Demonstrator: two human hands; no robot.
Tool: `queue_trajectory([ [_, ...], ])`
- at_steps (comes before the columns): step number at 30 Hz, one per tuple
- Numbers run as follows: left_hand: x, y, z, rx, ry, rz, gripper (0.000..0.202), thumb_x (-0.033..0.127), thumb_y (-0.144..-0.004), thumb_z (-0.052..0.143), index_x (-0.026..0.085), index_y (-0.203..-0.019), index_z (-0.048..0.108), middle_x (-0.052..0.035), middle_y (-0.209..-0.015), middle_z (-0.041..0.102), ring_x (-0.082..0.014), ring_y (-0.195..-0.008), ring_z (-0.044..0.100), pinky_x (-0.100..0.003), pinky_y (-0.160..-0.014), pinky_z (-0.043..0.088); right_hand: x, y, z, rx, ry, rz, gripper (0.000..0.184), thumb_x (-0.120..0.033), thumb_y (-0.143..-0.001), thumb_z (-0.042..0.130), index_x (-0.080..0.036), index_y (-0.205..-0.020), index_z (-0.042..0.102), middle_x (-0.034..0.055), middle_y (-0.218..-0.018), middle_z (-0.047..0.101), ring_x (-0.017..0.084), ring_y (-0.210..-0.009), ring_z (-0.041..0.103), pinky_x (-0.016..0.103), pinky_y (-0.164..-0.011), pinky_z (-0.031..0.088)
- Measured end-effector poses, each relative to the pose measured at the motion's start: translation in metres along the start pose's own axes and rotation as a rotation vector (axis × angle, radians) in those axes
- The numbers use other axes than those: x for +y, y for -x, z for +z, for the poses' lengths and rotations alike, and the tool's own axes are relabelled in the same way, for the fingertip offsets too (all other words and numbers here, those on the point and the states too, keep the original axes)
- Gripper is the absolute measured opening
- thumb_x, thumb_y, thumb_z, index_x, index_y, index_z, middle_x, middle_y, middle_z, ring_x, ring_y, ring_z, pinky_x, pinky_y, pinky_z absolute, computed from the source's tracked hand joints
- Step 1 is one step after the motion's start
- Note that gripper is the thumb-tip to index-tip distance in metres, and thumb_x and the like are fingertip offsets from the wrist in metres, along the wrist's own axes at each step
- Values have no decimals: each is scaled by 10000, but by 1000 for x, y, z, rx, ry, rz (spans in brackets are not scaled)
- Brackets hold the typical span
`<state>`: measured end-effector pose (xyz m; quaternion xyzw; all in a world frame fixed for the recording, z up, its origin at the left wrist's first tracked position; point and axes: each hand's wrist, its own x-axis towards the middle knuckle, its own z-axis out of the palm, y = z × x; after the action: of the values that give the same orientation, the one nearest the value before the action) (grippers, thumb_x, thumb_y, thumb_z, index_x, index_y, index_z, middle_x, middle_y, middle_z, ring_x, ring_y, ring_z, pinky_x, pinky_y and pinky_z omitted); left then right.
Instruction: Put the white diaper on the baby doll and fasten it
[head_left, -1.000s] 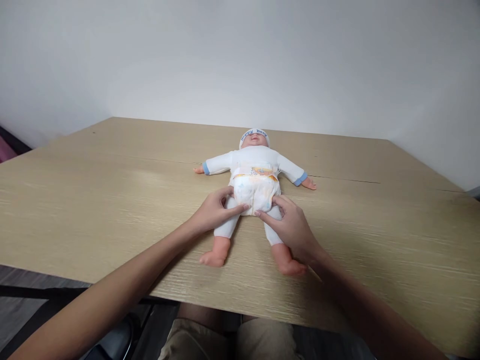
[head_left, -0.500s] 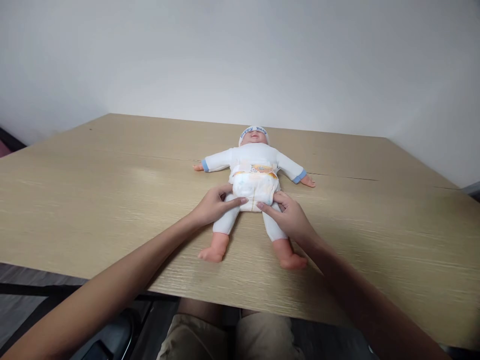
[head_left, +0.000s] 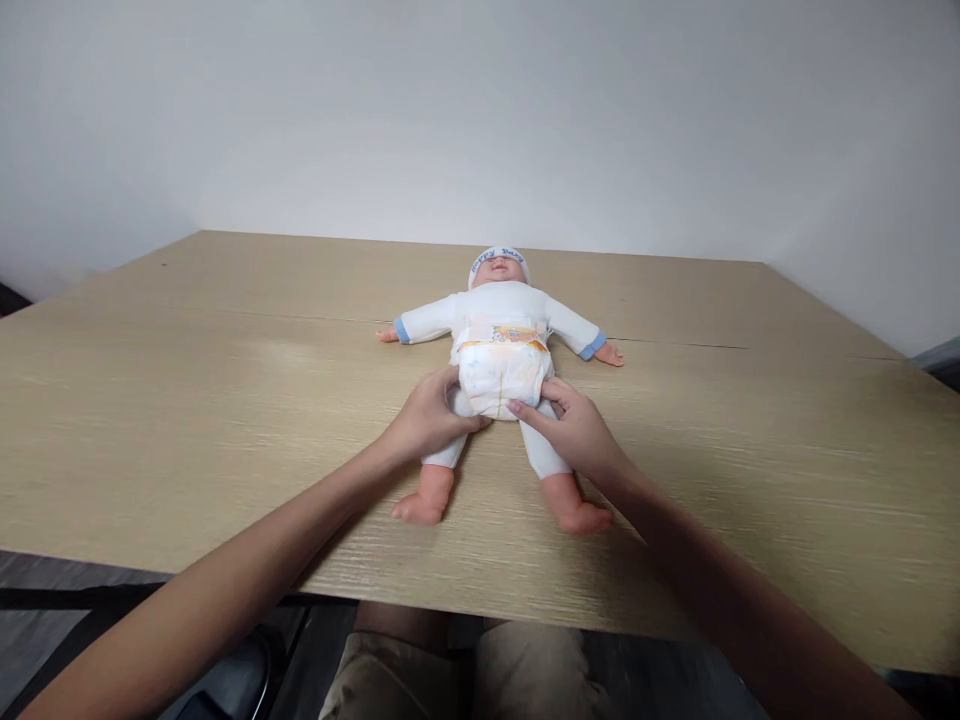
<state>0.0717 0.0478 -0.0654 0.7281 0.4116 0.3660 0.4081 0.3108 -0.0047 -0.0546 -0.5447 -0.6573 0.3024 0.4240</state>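
A baby doll [head_left: 501,305] in white clothes with blue cuffs and a white cap lies on its back on the wooden table [head_left: 187,400], head away from me. It wears a white diaper [head_left: 501,370] with an orange waistband. My left hand [head_left: 429,418] wraps round the doll's left thigh at the diaper's lower edge, fingers curled. My right hand [head_left: 571,428] grips the other thigh, fingertips pressed on the diaper's bottom. The doll's bare feet point toward me.
The table's near edge runs across the bottom of the view, with my knees in beige shorts [head_left: 465,675] below it. A seam [head_left: 750,347] crosses the tabletop behind the doll. A plain white wall [head_left: 480,110] stands behind the table.
Both hands have stayed on the doll's thighs at the diaper, shifting slightly upward along it. The view has tilted a little, so the doll sits higher in frame.
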Motion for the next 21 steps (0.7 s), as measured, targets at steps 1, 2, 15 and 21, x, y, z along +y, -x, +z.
queue_trajectory([
  [1, 0, 1, 0, -9, 24, 12, 558, 243, -766, 893, 210, -1314, 793, -103, -1306, 824, -365, -1211, 749, -523, -1090, 562, -1, 1, -1, -3, 13, 1, 296, -510, -957, 775, -241, -1067, 828, 70, -1123, 788, 288, -1074, 713, 430, -994, 525],
  [2, 0, 1, -1, -13, 46, 13, 528, 252, -780, 889, 210, -1298, 799, -102, -1303, 825, -365, -1215, 746, -519, -1094, 559, -3, 1, -1, -8, 37, 0, 293, -503, -951, 783, -244, -1083, 822, 67, -1130, 791, 289, -1075, 712, 427, -980, 523],
  [15, 7, 1, -23, -206, 332, -102, 526, 393, -850, 902, 219, -1338, 806, -95, -1388, 803, -375, -1377, 695, -515, -1227, 511, -8, 4, -1, 14, 203, -28, 214, -444, -924, 814, -231, -938, 797, 55, -1006, 728, 272, -949, 678, 397, -888, 498],
  [21, 0, -2, -32, -245, 430, -176, 496, 438, -854, 903, 227, -1297, 834, -114, -1372, 813, -387, -1300, 728, -552, -1207, 532, 0, -5, -7, -42, 32, -26, 286, -444, -891, 833, -238, -1089, 848, 69, -1115, 806, 283, -1048, 722, 408, -955, 539],
])
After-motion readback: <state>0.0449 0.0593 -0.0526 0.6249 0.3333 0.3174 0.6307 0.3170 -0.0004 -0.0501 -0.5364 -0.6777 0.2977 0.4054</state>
